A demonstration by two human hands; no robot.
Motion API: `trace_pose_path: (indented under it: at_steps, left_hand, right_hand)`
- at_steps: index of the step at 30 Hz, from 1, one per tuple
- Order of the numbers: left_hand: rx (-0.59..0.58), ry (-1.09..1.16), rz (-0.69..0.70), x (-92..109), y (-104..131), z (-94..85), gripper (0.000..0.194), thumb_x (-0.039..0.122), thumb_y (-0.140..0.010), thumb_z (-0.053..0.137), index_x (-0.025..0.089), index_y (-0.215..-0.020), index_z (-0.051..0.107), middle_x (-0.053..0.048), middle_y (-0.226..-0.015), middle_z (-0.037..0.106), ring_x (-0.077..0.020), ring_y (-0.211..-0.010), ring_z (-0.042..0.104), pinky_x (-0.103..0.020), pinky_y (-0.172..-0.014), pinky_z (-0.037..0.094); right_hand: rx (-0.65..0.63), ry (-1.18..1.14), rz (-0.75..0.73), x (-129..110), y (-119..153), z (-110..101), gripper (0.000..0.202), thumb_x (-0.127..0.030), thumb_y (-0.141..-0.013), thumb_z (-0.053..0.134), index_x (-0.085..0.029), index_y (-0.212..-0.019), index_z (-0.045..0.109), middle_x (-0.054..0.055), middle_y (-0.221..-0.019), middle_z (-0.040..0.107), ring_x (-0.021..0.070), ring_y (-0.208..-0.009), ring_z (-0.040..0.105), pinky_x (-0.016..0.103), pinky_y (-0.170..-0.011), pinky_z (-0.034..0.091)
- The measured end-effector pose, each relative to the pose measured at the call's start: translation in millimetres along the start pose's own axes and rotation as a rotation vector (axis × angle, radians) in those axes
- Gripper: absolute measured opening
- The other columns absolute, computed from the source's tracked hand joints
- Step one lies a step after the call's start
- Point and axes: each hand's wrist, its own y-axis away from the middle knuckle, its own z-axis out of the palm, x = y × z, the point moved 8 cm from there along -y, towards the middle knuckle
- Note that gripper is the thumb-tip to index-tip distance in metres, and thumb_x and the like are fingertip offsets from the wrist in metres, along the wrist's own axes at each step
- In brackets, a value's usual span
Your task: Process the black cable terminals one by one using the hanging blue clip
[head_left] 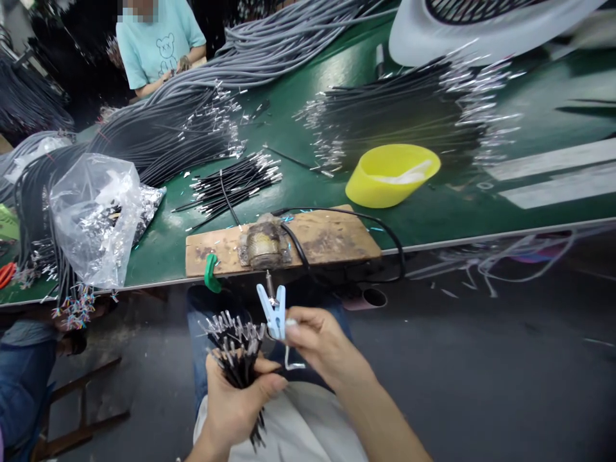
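My left hand [235,401] is wrapped around a bundle of short black cables [238,359] with silvery stripped ends pointing up. Just right of it, my right hand [315,343] has its thumb and finger pinched together at the lower end of a light blue clothespin [273,314]. The clothespin sits at the tip of a metal shaft [269,282]. That shaft sticks out toward me from a small, grimy motor [264,244] on a wooden board [332,237]. Below my right fingertips hangs a bent silvery strip [293,367]. Whatever lies between those fingertips is partly hidden.
On the green table [289,128] are a pile of black cables [240,183], a yellow cup [380,186], a plastic bag of scraps [96,218] and a green clip [210,273]. Long grey cables [269,51] lie behind. Across the table sits a person [163,48].
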Motion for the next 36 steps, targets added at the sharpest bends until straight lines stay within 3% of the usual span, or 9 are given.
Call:
trace_pose_path:
  at_steps: [2,6,10,16,22,27,31,33,36]
  left_hand:
    - [0.059,0.005,0.034,1,3,-5.6,0.012,0.026,-0.055,0.079,0.016,-0.057,0.074,-0.005,-0.056,0.065,-0.0183,-0.057,0.059,-0.031,-0.060,0.052]
    - [0.120,0.038,0.109,11,4,-9.2,0.009,0.023,-0.055,0.079,0.016,-0.055,0.072,-0.003,-0.057,0.064,-0.0169,-0.056,0.058,-0.030,-0.061,0.052]
    - [0.150,0.072,0.145,17,-3,-5.0,0.008,0.024,-0.056,0.078,0.017,-0.057,0.073,-0.004,-0.060,0.066,-0.0179,-0.059,0.061,-0.030,-0.063,0.052]
    - [0.156,0.098,0.124,12,-8,2.3,0.017,0.032,-0.058,0.076,0.016,-0.055,0.072,-0.005,-0.057,0.066,-0.0197,-0.057,0.061,-0.033,-0.063,0.053]
    - [0.199,0.084,0.061,3,0,-8.0,0.013,0.028,-0.052,0.080,0.017,-0.056,0.073,-0.005,-0.059,0.067,-0.0196,-0.059,0.061,-0.031,-0.063,0.052]
    - [0.196,0.048,-0.024,-9,7,-14.1,0.017,0.030,-0.057,0.077,0.016,-0.067,0.076,-0.004,-0.052,0.064,-0.0135,-0.045,0.054,-0.025,-0.046,0.047]
    - [0.198,-0.009,-0.098,-19,11,-15.7,0.022,0.027,-0.066,0.070,0.015,-0.083,0.077,0.000,-0.040,0.056,-0.0091,-0.032,0.045,-0.021,-0.035,0.039]
    - [0.213,-0.037,-0.095,-21,13,-17.0,0.013,0.022,-0.061,0.072,0.014,-0.070,0.076,-0.003,-0.053,0.065,-0.0145,-0.049,0.060,-0.023,-0.051,0.049]
    - [0.238,-0.064,-0.093,-24,17,-20.2,0.010,0.015,-0.053,0.074,0.013,-0.062,0.072,-0.005,-0.067,0.070,-0.0200,-0.064,0.065,-0.026,-0.063,0.052]
  right_hand:
    - [0.027,-0.050,-0.069,-14,-7,6,0.034,-0.044,-0.054,0.080,-0.014,-0.053,0.063,-0.004,-0.047,0.046,0.0063,-0.046,0.035,0.020,-0.044,0.030]
    - [-0.137,-0.165,-0.049,-20,-17,42,0.042,-0.055,-0.058,0.074,-0.015,-0.070,0.069,0.001,-0.061,0.057,0.0079,-0.050,0.041,0.021,-0.048,0.037]
    - [-0.156,-0.300,-0.042,-14,-21,52,0.037,-0.049,-0.057,0.077,-0.014,-0.062,0.067,0.000,-0.059,0.054,0.0073,-0.052,0.042,0.018,-0.047,0.036]
    - [-0.155,-0.326,0.051,6,-22,41,0.044,-0.059,-0.059,0.071,-0.017,-0.071,0.070,0.003,-0.065,0.061,0.0088,-0.048,0.045,0.020,-0.042,0.036]
    - [-0.035,-0.255,0.003,19,-23,1,0.041,-0.059,-0.060,0.069,-0.021,-0.075,0.070,0.002,-0.059,0.058,0.0135,-0.051,0.046,0.026,-0.048,0.040]
    - [0.112,0.045,-0.340,-6,8,-21,0.024,-0.042,-0.067,0.072,-0.019,-0.065,0.064,0.000,-0.059,0.051,0.0125,-0.053,0.043,0.024,-0.048,0.036]
    - [0.158,0.538,-0.750,-41,48,5,0.010,-0.024,-0.072,0.069,-0.022,-0.065,0.063,0.000,-0.057,0.051,0.0153,-0.057,0.046,0.027,-0.054,0.038]
    - [0.130,0.747,-0.816,-44,56,23,0.008,-0.021,-0.067,0.072,-0.024,-0.073,0.067,0.001,-0.062,0.054,0.0172,-0.060,0.047,0.029,-0.056,0.040]
    - [0.000,0.817,-0.703,-32,48,37,0.011,-0.025,-0.068,0.071,-0.024,-0.079,0.070,0.004,-0.070,0.057,0.0198,-0.068,0.051,0.030,-0.059,0.043]
